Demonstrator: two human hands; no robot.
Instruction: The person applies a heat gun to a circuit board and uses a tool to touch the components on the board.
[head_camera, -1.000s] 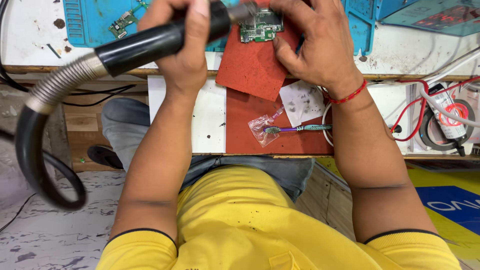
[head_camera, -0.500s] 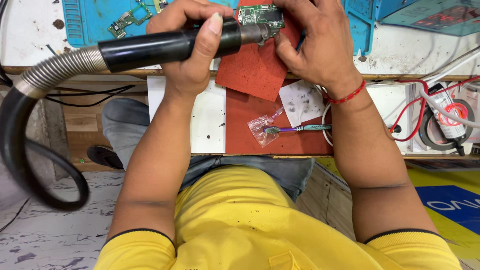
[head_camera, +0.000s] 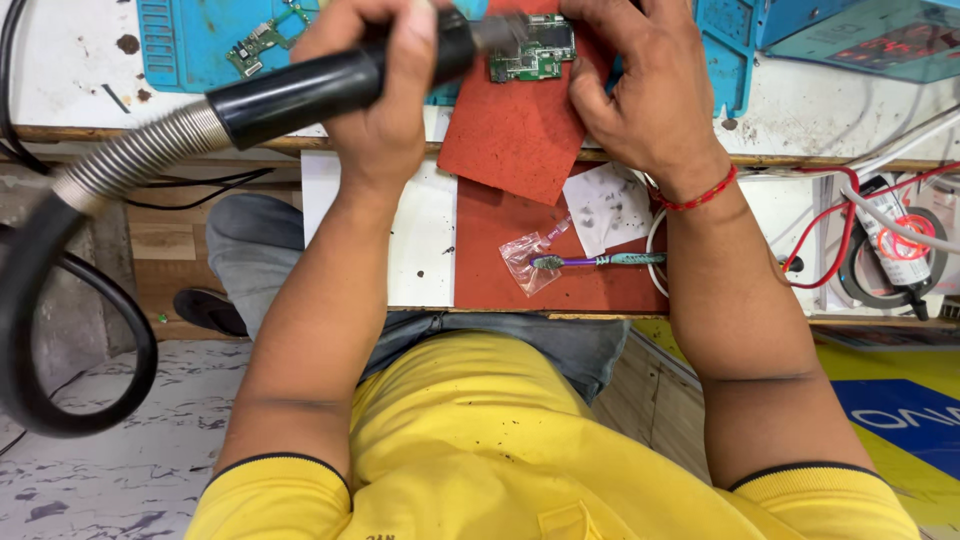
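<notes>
- The green circuit board (head_camera: 533, 55) lies at the top of the bench on a red mat (head_camera: 510, 130), whose lower corner hangs past the wooden table edge (head_camera: 120, 135).
- The left hand (head_camera: 385, 95) is wrapped round a black hot-air handle (head_camera: 330, 85), fingers closed tight about the barrel; the metal nozzle end reaches the board's left side (the very tip is a bit blurred, so I cannot tell whether it touches).
- From the back of the handle a ribbed metal sleeve (head_camera: 135, 155) runs down to a thick black hose (head_camera: 40, 330) that loops over the floor at the person's left.
- The right hand (head_camera: 645, 95) rests on the board's right side, fingers curled down together at its edge; whether they pinch it or only press on it, I cannot tell. A red thread (head_camera: 700, 195) circles that wrist.
- Just below, on a lower shelf, a purple and teal toothbrush (head_camera: 595, 261) lies across a second red sheet, its bristles beside a small clear plastic bag (head_camera: 525, 265).
- A blue work mat (head_camera: 190, 40) at the upper left carries another small board (head_camera: 258, 45).
- At the far right, red wires (head_camera: 830, 225) trail near a roll of black tape (head_camera: 885, 270).
</notes>
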